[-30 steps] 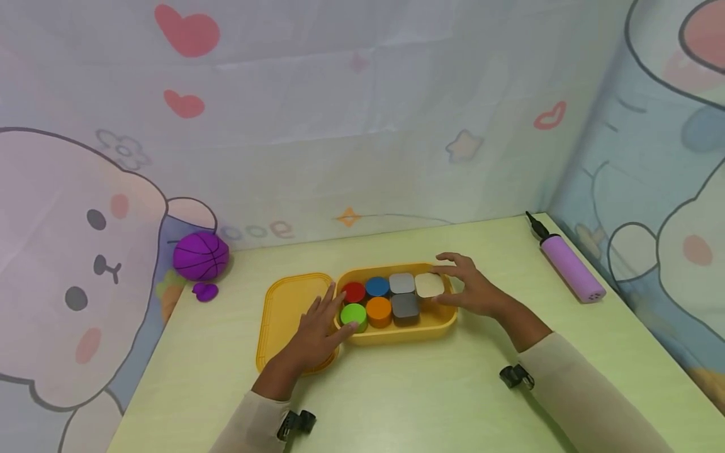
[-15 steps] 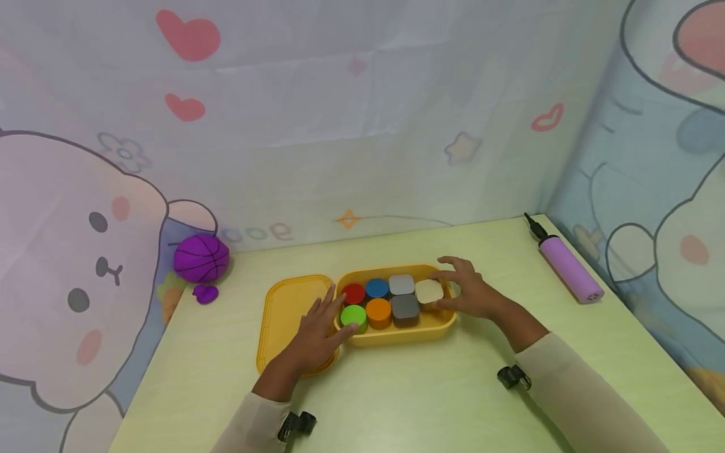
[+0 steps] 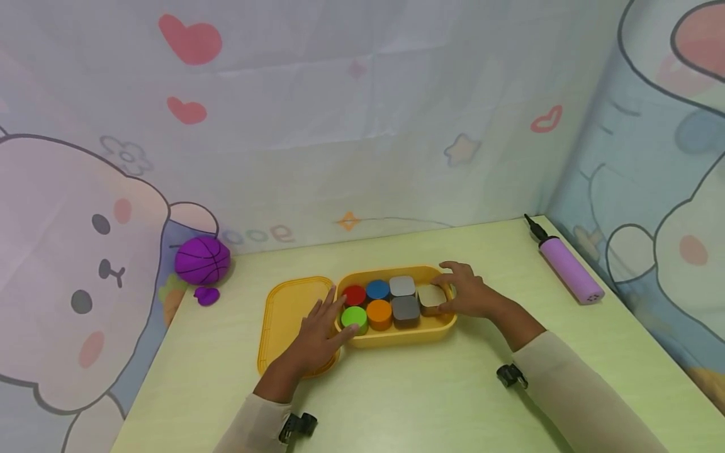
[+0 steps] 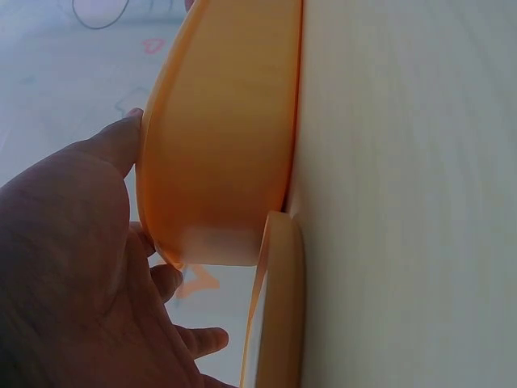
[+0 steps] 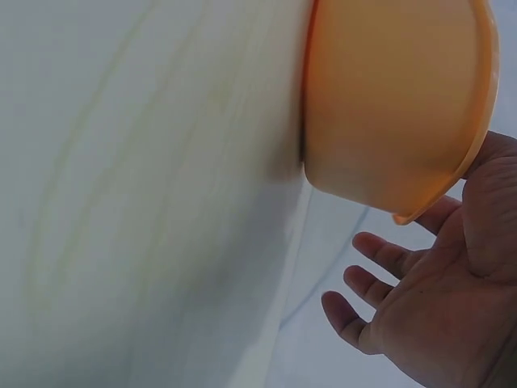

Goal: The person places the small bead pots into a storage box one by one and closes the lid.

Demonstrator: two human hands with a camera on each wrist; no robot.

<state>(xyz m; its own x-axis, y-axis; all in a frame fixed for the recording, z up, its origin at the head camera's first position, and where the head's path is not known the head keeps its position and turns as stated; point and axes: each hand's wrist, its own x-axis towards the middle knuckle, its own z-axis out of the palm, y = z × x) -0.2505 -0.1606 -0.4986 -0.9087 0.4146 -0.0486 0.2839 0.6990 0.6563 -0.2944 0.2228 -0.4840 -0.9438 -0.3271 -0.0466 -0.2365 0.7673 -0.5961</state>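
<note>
A yellow oblong box stands on the table with several blocks inside. My right hand reaches over its right end and pinches a cream rounded-square block between thumb and finger, low in the box. Resting at the box's left end is my left hand, fingers spread at the rim and thumb near the green round block. Also inside are red, blue and orange round blocks, plus light grey and dark grey square ones. Both wrist views show only the box's outer wall.
A flat yellow lid lies left of the box, partly under my left hand. Farther left are a purple ball and a small purple duck-shaped thing. A lilac hand pump lies at the right. Printed cloth hangs behind.
In my right hand, the cream block has moved slightly toward me and down inside the box, beside the grey blocks. My left hand has stayed in place.
</note>
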